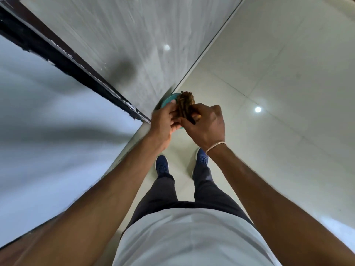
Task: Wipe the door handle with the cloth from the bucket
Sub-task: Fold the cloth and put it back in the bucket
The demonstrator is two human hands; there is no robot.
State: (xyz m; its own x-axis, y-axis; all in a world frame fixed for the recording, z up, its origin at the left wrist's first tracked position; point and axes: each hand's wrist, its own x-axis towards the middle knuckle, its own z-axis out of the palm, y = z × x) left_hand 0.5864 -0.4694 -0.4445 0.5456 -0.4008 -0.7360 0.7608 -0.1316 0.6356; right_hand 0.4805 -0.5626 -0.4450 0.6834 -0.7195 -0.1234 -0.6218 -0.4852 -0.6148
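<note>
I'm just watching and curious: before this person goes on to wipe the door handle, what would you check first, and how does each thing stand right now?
1. Bunched brown cloth out of the teal plastic bucket: ok, held above it.
2. Left hand gripping the cloth: ok.
3. Right hand gripping the cloth: ok.
4. Cloth wrung enough: cannot tell.
5. Door handle in sight: not ok, none visible.
6. Footing: ok, both blue shoes flat on the pale tiled floor.
</note>
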